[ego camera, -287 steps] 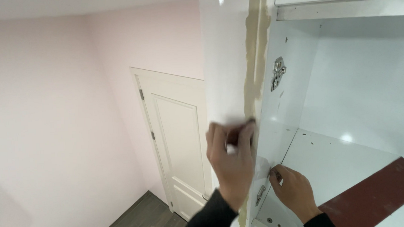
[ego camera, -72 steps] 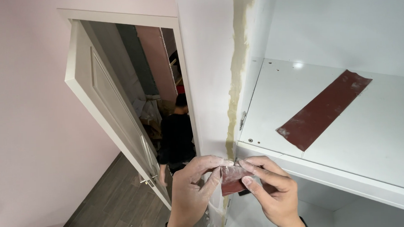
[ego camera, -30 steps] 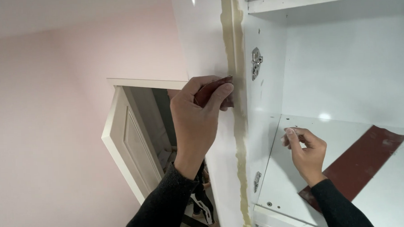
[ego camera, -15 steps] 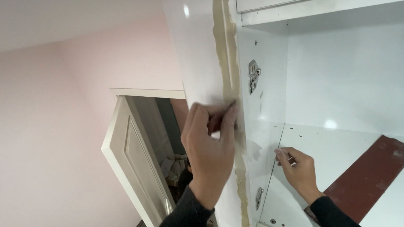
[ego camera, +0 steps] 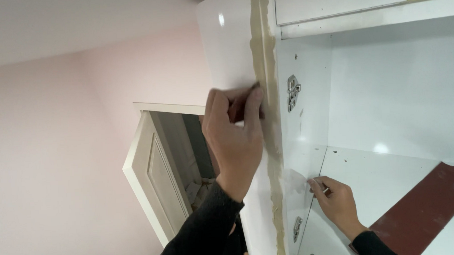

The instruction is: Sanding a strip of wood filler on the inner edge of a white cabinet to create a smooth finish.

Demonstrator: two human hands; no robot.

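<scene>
Left grip: left hand (ego camera: 234,142) raised against the outer face of the cabinet side panel (ego camera: 234,50), fingers closed together on a small dark reddish sanding piece (ego camera: 239,107), pressed flat to the panel just beside the filler strip.
Right grip: right hand (ego camera: 337,201) lower down, inside the cabinet, fingertips pinched on a small thin item at the shelf's front edge; item too small to identify.
Filler strip: tan filler strip (ego camera: 267,90) runs vertically along the panel's front edge, top to bottom, uneven in width.
Cabinet interior: open white cabinet; shelf (ego camera: 382,166) carries one reddish-brown sandpaper sheet (ego camera: 419,211) lying flat, well right of the right hand.
Fittings: metal hinge plate (ego camera: 292,91) fixed on the inner side wall, above the shelf; a second hinge plate (ego camera: 297,228) below the shelf.
Surroundings: cream panelled door (ego camera: 155,181) stands open to the left, behind the left forearm; pink wall (ego camera: 49,150) beyond.
Obstruction: the left forearm covers part of the doorway.
</scene>
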